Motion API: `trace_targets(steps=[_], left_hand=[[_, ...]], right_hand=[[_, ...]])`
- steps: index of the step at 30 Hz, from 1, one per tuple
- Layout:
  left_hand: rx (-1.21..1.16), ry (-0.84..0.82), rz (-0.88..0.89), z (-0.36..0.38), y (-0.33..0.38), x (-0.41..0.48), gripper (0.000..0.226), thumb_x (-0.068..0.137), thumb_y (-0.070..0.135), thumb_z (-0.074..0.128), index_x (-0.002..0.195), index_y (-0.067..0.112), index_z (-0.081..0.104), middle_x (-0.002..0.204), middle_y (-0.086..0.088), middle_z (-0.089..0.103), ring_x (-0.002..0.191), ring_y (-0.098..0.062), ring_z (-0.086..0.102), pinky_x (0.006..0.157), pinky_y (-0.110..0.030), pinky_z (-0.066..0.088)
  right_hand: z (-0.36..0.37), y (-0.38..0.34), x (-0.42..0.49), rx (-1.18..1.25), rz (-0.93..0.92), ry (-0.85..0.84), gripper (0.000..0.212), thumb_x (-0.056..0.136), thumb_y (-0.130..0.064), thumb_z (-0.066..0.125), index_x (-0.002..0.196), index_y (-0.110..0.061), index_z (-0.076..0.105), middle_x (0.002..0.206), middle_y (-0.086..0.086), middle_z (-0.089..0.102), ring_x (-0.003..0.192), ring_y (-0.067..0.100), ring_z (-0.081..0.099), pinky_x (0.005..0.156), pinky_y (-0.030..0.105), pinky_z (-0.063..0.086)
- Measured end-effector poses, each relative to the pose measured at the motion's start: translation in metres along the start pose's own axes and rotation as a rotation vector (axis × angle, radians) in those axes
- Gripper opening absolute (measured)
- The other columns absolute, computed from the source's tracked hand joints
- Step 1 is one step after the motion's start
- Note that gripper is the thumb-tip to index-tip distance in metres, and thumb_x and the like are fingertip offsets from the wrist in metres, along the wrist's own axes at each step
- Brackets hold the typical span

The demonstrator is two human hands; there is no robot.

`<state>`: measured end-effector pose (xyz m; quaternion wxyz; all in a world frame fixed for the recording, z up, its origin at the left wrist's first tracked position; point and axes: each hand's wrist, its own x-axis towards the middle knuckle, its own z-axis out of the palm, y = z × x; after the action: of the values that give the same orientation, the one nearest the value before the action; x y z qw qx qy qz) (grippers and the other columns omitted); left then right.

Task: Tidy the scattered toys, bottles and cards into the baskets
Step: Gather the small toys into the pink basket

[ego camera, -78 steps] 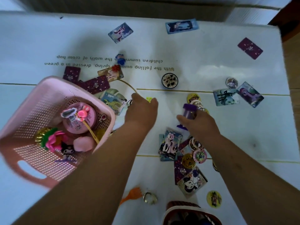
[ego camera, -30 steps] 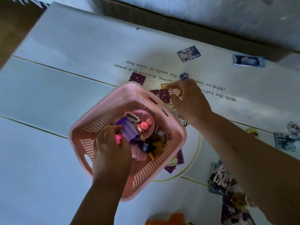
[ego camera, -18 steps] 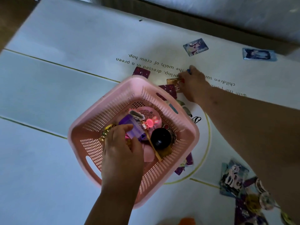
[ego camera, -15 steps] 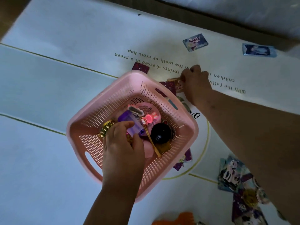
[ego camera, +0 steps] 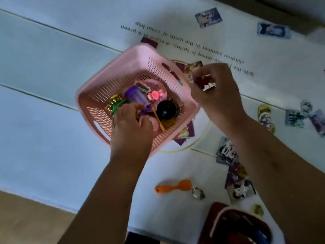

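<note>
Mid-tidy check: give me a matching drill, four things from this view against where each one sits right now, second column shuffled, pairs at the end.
Things:
1. purple plastic bottle
2. orange plastic toy fork
3. small red toy
4. blue-bordered picture card

Places:
A. on the white mat, between the pink perforated plastic basket and the dark red basket
B. in the grip of the right hand
C. inside the pink basket
D. at the mat's far edge, beyond the printed text

Pairs: 1-C, 2-A, 3-B, 4-D.
</note>
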<state>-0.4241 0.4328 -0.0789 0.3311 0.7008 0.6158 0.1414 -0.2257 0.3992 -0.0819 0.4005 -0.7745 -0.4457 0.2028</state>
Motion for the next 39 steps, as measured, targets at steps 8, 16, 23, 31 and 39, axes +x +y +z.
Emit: trace_targets(steps=[8, 16, 23, 31, 39], left_hand=[[-0.114, -0.11, 0.087, 0.006, 0.024, -0.068, 0.018, 0.093, 0.012, 0.057, 0.108, 0.019, 0.065, 0.103, 0.006, 0.068, 0.091, -0.011, 0.061, 0.074, -0.018, 0.039], [0.548, -0.609, 0.164, 0.083, -0.036, -0.141, 0.032, 0.09, 0.026, 0.061, 0.121, 0.023, 0.053, 0.119, 0.0, 0.053, 0.114, -0.023, 0.047, 0.085, -0.035, 0.045], [0.63, -0.563, 0.185, 0.099, -0.05, -0.142, 0.01, 0.092, 0.021, 0.061, 0.099, 0.014, 0.063, 0.097, -0.005, 0.062, 0.096, -0.027, 0.056, 0.071, -0.036, 0.046], [0.152, -0.531, -0.067, 0.108, 0.004, -0.136, 0.013, 0.103, 0.024, 0.038, 0.098, 0.012, 0.043, 0.089, -0.009, 0.061, 0.085, -0.032, 0.059, 0.074, -0.043, 0.047], [0.153, -0.581, -0.044, 0.12, 0.051, -0.143, 0.009, 0.095, 0.026, 0.054, 0.099, 0.018, 0.051, 0.078, 0.004, 0.053, 0.076, -0.023, 0.054, 0.064, -0.031, 0.035]], right_hand=[[-0.035, -0.001, -0.065, -0.212, 0.243, -0.272, 0.006, 0.086, -0.031, 0.066, 0.089, -0.026, 0.064, 0.09, -0.008, 0.068, 0.078, 0.004, 0.059, 0.071, 0.012, 0.044], [0.007, 0.029, -0.15, -0.951, 0.258, -1.259, 0.042, 0.082, -0.043, 0.068, 0.114, -0.017, 0.06, 0.111, 0.002, 0.062, 0.105, 0.024, 0.061, 0.075, 0.032, 0.041], [0.023, 0.043, -0.158, -0.935, 0.229, -1.231, 0.025, 0.091, -0.025, 0.057, 0.114, -0.016, 0.059, 0.117, 0.002, 0.059, 0.109, 0.024, 0.058, 0.078, 0.034, 0.041], [-0.064, 0.068, -0.159, -0.105, 0.719, -0.567, 0.013, 0.089, -0.014, 0.062, 0.101, -0.009, 0.061, 0.091, 0.01, 0.068, 0.075, 0.024, 0.068, 0.065, 0.036, 0.057], [-0.197, 0.124, -0.205, 0.581, 1.081, 0.128, 0.031, 0.095, 0.008, 0.04, 0.096, -0.009, 0.065, 0.085, 0.011, 0.067, 0.069, 0.016, 0.066, 0.059, 0.026, 0.059]])
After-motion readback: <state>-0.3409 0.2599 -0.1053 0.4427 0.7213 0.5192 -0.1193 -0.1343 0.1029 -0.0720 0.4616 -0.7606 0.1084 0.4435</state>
